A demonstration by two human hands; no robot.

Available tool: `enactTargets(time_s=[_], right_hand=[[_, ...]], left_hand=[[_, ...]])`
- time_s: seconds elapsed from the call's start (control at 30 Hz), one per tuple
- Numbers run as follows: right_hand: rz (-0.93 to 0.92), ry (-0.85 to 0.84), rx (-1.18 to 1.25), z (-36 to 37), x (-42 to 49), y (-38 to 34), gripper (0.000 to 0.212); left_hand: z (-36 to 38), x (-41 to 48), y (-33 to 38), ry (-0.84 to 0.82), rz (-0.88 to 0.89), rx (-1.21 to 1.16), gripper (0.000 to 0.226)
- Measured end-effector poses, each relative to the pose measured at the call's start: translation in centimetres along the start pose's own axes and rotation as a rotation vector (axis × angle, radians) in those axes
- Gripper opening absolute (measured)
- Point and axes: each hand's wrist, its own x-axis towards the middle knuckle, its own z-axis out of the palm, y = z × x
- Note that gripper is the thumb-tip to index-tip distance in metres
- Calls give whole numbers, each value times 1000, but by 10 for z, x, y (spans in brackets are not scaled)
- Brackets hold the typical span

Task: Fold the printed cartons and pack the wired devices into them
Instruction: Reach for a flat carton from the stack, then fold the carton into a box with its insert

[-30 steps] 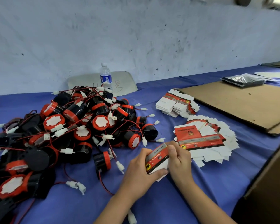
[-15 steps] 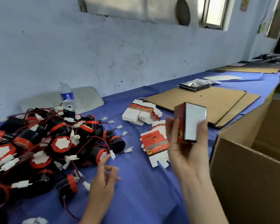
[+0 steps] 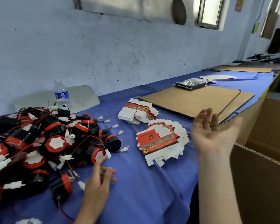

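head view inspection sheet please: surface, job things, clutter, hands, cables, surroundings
Surface: blue cloth covering a long table.
Job's things: pile of wired devices, black with red rims, at the left; fanned flat cartons mid-table; second carton stack behind them.
Clutter: water bottle, cardboard sheets, black packet on them.
Grippers: left hand open, fingers spread at the pile's edge; right hand open, palm up, empty, beside the large cardboard box.
Cables: red wires with white plugs tangled through the pile.
Surroundings: scuffed pale wall, window top right.
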Motion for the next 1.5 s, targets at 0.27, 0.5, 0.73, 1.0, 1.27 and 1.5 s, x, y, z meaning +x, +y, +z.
enactTargets(time_s=[0.27, 0.5, 0.73, 1.0, 1.27, 1.5], right_hand=[[-267, -707, -2560, -105, 70, 85, 87], [-226, -637, -2848, -131, 70, 104, 96], [-207, -421, -2848, -116, 61, 89, 85], [-524, -490, -1949, -68, 18, 81, 82], [666, -409, -757, -79, -2, 143, 58], [649, -446, -1088, -120, -4, 159, 99]], left_hand=[[0, -2, 3, -13, -12, -1, 37], [-2, -1, 2, -24, 4, 17, 37], [-1, -1, -2, -27, 8, 28, 39], [3, 1, 0, 54, 0, -101, 35], [-2, -1, 10, 148, -40, -349, 47], [2, -3, 3, 191, -114, -581, 27]])
